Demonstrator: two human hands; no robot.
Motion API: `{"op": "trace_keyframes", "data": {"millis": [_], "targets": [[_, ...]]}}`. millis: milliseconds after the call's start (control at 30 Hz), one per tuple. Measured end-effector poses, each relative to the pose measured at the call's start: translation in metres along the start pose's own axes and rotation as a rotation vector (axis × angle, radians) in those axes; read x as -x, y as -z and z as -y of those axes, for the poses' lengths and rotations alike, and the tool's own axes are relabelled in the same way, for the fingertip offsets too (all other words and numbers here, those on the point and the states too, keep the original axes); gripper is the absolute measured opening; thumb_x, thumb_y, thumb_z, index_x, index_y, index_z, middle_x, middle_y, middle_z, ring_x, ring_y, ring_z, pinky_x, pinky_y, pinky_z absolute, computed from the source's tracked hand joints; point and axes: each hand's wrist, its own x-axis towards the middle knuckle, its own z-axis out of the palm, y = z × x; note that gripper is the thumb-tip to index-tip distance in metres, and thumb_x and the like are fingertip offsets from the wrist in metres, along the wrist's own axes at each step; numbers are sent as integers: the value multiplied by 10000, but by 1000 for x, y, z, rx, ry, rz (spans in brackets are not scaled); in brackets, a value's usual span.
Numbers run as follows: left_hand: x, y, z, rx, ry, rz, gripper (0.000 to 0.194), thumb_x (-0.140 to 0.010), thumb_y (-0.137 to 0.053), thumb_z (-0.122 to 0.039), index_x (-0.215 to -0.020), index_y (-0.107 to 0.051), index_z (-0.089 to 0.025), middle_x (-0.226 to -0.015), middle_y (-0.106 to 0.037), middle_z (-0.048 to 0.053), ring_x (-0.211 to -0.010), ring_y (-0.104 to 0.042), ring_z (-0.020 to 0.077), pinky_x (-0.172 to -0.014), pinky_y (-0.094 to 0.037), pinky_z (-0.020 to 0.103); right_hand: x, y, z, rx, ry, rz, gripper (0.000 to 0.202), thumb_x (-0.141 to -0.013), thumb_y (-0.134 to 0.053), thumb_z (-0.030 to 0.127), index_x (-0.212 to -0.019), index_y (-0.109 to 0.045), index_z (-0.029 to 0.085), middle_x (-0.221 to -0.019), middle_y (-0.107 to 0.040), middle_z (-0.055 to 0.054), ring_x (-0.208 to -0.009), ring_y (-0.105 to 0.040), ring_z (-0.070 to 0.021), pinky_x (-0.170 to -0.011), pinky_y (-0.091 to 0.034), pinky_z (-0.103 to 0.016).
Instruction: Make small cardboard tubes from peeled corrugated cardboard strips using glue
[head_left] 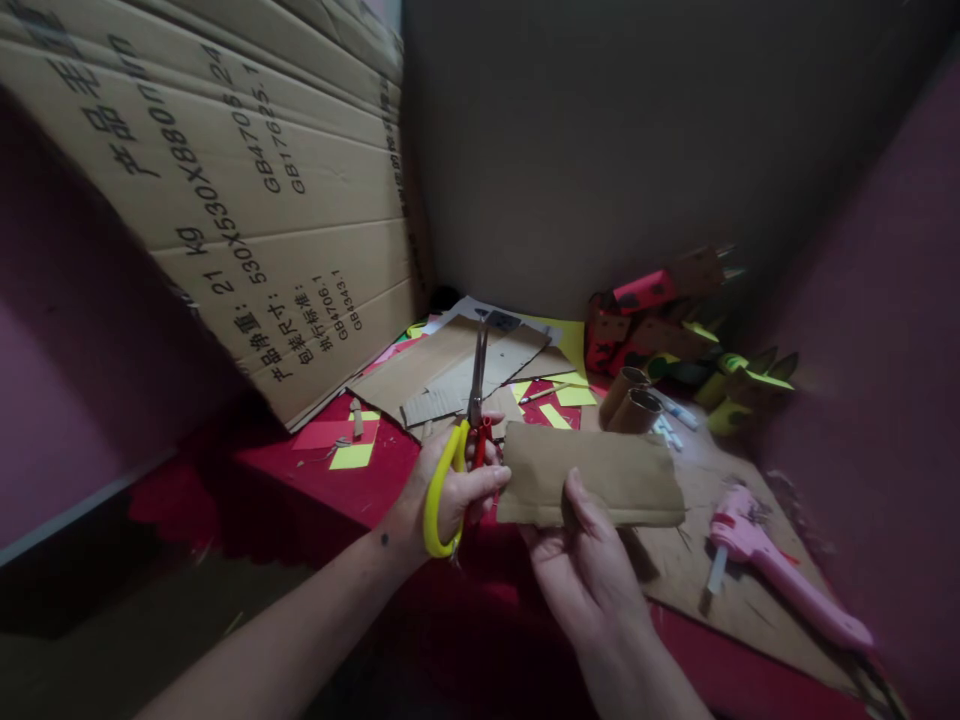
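Observation:
My left hand (457, 490) is closed around scissors (478, 375) with a yellow handle loop. Their blades point up and away from me, and some red shows by the handle. The left thumb meets the left edge of a brown cardboard piece (592, 475). My right hand (589, 565) grips this rectangular piece from below, thumb on its near face and fingers partly hidden behind. The piece is held above the table's front edge, upright and facing me.
A large printed cardboard sheet (300, 200) leans at the left. Flat cardboard (420, 370) and yellow paper scraps (352, 456) lie on the red cloth (322, 490). Cardboard tubes (634, 408) stand at right, near a pink glue gun (780, 570) and painted cardboard figures (645, 325).

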Motion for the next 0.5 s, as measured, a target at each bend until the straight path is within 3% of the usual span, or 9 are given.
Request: {"op": "trace_keyframes", "data": {"millis": [133, 267, 367, 500], "targets": [[0, 3, 1, 32, 24, 5, 580, -678, -697, -197, -1204, -454, -210, -750, -500, -52, -361, -435, 12, -299, -352, 134, 5, 4, 3, 86, -16, 36, 284, -840, -576, 225, -1123, -590, 226, -953, -711, -19, -859, -660, -172, -751, -552, -346], [-2, 5, -1, -7, 36, -18, 559, -693, -686, -208, -1200, -450, -198, -711, -498, -57, -371, -430, 19, -310, -351, 137, 9, 13, 6, 243, -39, 128, 211, -788, -644, 197, -999, -643, 181, -874, -712, -13, -710, -649, -134, -600, -560, -267], [-1, 3, -4, -39, 39, -57, 559, -681, -684, -204, -1188, -451, -174, -691, -494, -61, -372, -424, 27, -309, -344, 147, 10, 16, 6, 261, 26, 58, 144, -734, -690, 140, -874, -662, 151, -732, -694, 16, -609, -621, -110, -474, -538, -212], [1, -2, -7, -77, 30, -74, 489, -672, -686, -202, -1124, -501, -177, -735, -497, -54, -396, -442, 22, -355, -378, 156, 8, 13, 5, 124, 63, -50, 203, -737, -678, 104, -924, -657, 178, -841, -714, 4, -808, -660, -162, -721, -595, -401]]}}
